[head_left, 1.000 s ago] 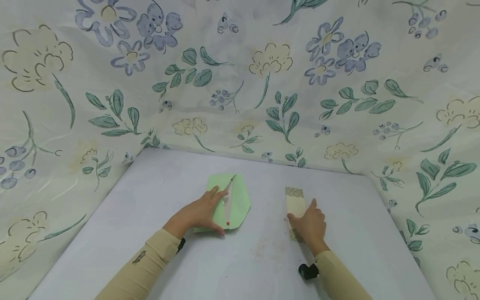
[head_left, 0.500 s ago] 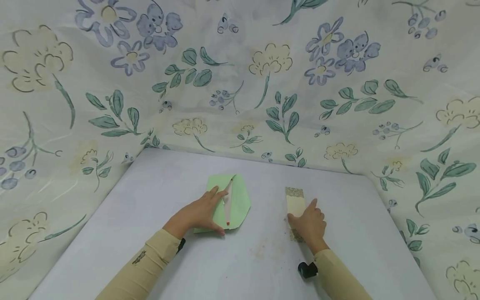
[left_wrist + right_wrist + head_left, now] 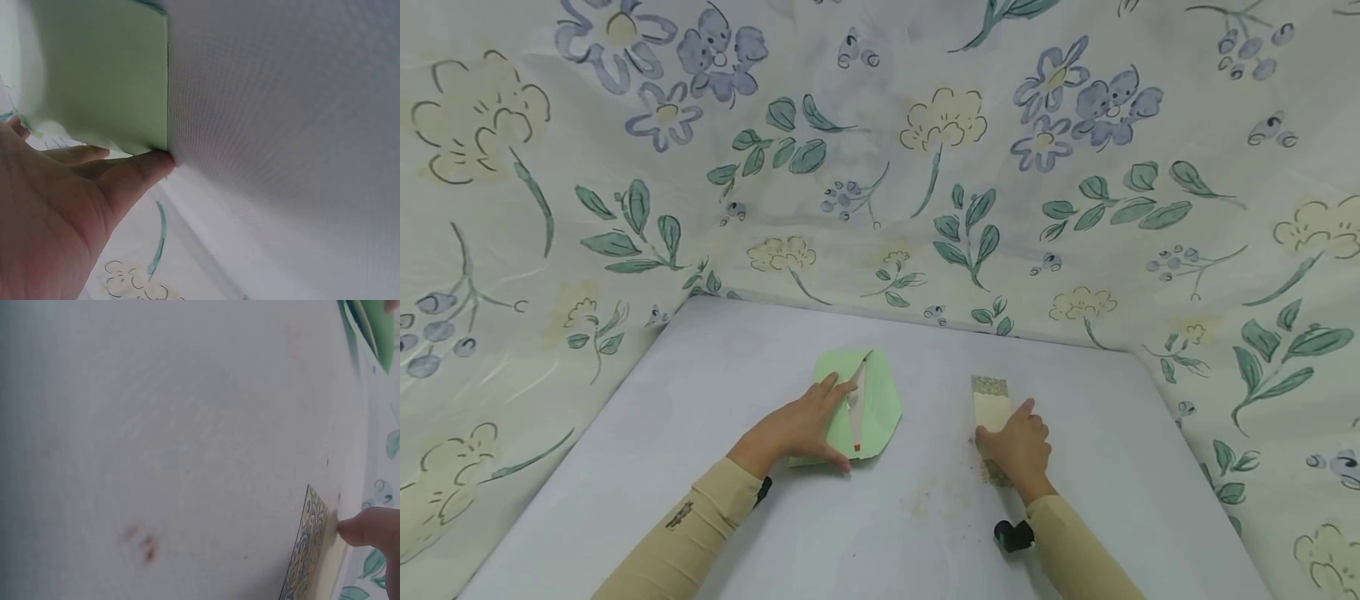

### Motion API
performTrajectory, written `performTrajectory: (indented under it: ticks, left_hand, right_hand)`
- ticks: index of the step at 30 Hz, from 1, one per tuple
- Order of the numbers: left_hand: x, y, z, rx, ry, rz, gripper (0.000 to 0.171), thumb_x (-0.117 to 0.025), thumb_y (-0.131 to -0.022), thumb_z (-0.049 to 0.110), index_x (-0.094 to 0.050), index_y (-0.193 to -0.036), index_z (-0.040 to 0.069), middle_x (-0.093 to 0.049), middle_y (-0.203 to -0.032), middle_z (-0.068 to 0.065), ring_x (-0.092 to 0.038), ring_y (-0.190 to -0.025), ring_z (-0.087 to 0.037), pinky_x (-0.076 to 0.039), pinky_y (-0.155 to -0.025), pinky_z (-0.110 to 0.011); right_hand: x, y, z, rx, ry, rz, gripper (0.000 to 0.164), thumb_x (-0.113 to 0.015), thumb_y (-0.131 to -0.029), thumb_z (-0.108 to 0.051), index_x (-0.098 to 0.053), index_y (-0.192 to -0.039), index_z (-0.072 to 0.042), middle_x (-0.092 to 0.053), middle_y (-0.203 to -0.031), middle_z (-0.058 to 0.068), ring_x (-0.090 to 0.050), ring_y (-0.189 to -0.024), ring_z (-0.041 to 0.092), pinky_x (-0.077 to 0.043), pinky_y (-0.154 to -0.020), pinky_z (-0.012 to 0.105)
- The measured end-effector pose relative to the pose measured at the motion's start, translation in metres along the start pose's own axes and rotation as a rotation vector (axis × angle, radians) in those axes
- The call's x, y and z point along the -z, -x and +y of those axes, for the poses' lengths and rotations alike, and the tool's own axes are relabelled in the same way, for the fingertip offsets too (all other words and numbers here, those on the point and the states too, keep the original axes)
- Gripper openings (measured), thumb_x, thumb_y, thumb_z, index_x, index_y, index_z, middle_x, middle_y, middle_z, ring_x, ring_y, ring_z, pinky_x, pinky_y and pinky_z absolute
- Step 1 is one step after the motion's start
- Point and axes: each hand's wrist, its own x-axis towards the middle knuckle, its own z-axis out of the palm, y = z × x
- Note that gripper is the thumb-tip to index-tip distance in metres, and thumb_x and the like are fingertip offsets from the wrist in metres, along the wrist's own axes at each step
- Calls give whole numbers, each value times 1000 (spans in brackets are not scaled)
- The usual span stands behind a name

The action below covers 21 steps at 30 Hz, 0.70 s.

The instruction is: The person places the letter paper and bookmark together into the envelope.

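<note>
In the head view my left hand [image 3: 797, 429] is spread over a green folded-paper piece [image 3: 880, 408], thumb at its near edge, fingers near a long slit. The slit shows white inside, with a small red mark at its near end. The left wrist view shows the thumb touching the edge of the green paper [image 3: 112, 75]. To the right, my right hand [image 3: 1022, 450] rests at a flat strip [image 3: 992, 408] with speckled ends and a cream band. Its thumb touches the strip's left side and the index finger points away, past the right side. The hand hides part of the strip.
Both things lie on a white table [image 3: 737, 333] with faint brownish marks [image 3: 921, 504] between the hands. Floral cloth [image 3: 880, 167] rises behind the table and on both sides. A black wrist camera [image 3: 1015, 536] hangs below the right wrist.
The view has shifted very slightly. Both hands stay in place on the green paper and the strip.
</note>
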Motion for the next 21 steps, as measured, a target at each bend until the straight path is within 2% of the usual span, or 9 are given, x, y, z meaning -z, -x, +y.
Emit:
performTrajectory:
  ticks: [4, 12, 21]
  left_hand:
    - [0, 0, -1, -2, 2, 1, 127, -94, -58, 60, -30, -158, 16, -17, -165, -27, -28, -147, -48, -41, -106, -62]
    - [2, 2, 0, -19, 5, -2, 125, -95, -59, 59, -31, -157, 15, -19, -164, -28, -31, -146, -48, -43, -105, -61]
    - [3, 3, 1, -9, 12, -8, 125, -95, -59, 58, -30, -157, 16, -18, -164, -27, -30, -146, -48, -43, -105, -62]
  right_hand:
    - [-1, -3, -3, -2, 16, -6, 109, -71, -87, -40, -8, -153, 19, -40, -136, 46, -42, -126, 57, -39, -103, 67]
    - [-1, -8, -2, -34, -24, -43, 108, -72, -85, -37, -9, -151, 20, -39, -136, 47, -39, -128, 58, -37, -105, 66]
    - [-1, -10, -3, -28, -62, -38, 105, -73, -85, -35, -11, -154, 15, -33, -140, 45, -35, -130, 57, -34, -106, 68]
